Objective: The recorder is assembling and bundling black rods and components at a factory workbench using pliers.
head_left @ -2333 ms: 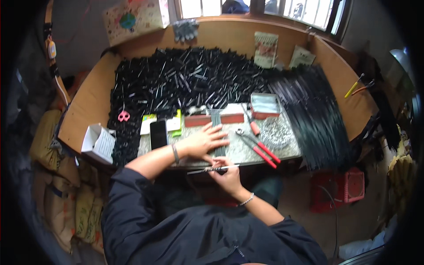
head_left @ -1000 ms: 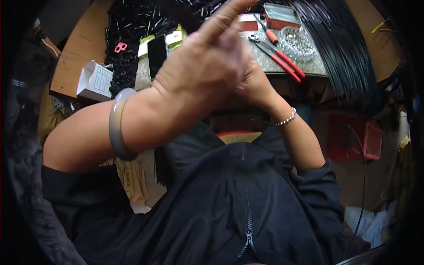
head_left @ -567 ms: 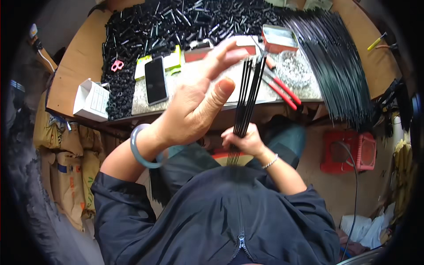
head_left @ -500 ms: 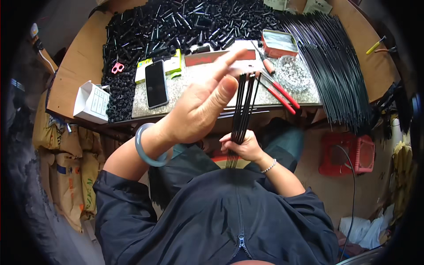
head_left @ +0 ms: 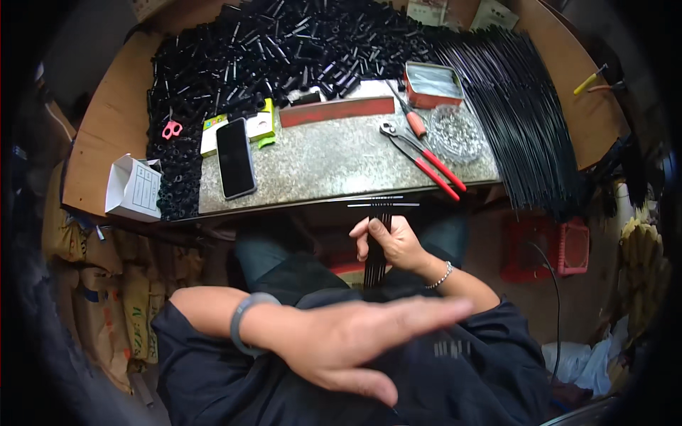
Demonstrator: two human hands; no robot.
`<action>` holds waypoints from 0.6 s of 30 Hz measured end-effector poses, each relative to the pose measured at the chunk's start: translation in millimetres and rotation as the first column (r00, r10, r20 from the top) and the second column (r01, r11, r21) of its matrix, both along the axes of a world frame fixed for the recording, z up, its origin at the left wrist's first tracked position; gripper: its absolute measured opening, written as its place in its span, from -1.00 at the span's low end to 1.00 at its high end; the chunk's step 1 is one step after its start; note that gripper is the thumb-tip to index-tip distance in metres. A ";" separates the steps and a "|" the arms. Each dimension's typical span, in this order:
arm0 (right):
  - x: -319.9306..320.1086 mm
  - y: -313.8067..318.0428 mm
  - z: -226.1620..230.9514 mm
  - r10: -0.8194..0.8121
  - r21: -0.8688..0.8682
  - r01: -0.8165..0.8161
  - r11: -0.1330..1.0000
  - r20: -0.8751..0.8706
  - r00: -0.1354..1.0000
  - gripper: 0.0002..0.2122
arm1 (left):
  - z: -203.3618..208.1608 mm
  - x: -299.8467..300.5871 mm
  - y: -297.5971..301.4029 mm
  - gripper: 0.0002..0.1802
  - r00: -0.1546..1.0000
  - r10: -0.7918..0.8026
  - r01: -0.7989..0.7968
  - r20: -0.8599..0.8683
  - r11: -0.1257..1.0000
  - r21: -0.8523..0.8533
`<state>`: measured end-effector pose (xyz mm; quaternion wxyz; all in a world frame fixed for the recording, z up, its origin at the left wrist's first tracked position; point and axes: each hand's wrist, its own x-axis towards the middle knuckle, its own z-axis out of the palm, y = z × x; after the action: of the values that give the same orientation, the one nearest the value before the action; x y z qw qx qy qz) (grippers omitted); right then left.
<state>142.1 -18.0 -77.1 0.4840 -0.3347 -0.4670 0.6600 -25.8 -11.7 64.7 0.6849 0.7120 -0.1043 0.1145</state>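
Note:
My right hand [head_left: 398, 245] is closed around a bundle of thin black rods [head_left: 375, 270] in front of my lap, just below the table's front edge. The rods stand roughly upright, and only short ends show above my thumb. My left hand [head_left: 355, 337], with a grey bangle on its wrist, is stretched out across my chest. Its fingers are extended and the thumb stands apart; I see nothing in it. Motion blurs the fingertips slightly. A few thin straight rods [head_left: 383, 204] lie crosswise at the table edge, just above my right hand.
Red-handled pliers [head_left: 430, 165], a screwdriver [head_left: 413, 122], a clear dish of small parts [head_left: 455, 133] and a red-edged tin [head_left: 433, 85] lie on the table. Further left are a phone [head_left: 235, 157] and pink scissors [head_left: 171, 129]. Black tubes [head_left: 284, 50] and long black rods [head_left: 518, 113] are heaped around.
My left hand has swung from beside the rods' upper ends down and back to my chest. The rods now stick out far less above my right hand, which still grips them. The view has shifted slightly.

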 end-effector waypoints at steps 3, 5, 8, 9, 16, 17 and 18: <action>-5.4 -5.0 -14.9 -0.006 -0.084 0.008 0.996 0.025 1.000 -0.60 | -11.4 -5.0 -12.3 -0.04 0.998 -0.069 0.070 0.012 0.981 -0.179; -9.4 -9.3 -33.4 -0.078 -0.060 0.084 0.995 0.109 0.991 -0.60 | -26.4 -12.4 23.7 -0.22 0.910 0.328 -0.404 0.252 0.837 0.369; -15.0 -10.5 -14.5 -0.083 -0.147 0.088 0.985 0.039 0.996 -0.62 | -68.7 -27.9 57.9 -0.45 0.529 0.834 -0.794 0.159 0.420 0.439; -17.0 -10.0 -13.9 -0.076 -0.151 0.080 0.985 0.028 0.997 -0.62 | -80.6 -28.0 62.6 -0.52 0.470 0.879 -0.832 0.084 0.408 0.377; -17.1 -2.9 -22.1 -0.047 -0.097 0.051 0.994 0.044 0.998 -0.58 | -99.6 5.5 61.6 -0.80 0.491 0.863 -0.842 -0.117 0.505 0.189; -17.9 -2.8 -15.9 -0.065 -0.079 0.069 0.994 0.059 0.996 -0.54 | -102.6 7.7 63.1 -0.83 0.491 0.866 -0.841 -0.095 0.500 0.204; -18.1 -1.3 -17.6 -0.062 -0.078 0.068 0.995 0.071 0.996 -0.54 | -107.4 11.1 65.0 -0.86 0.465 0.885 -0.865 -0.002 0.455 0.213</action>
<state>123.9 -19.2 -94.6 0.4750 -0.3914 -0.4452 0.6504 -14.7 53.3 -42.7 0.4649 0.7285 0.3054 0.3999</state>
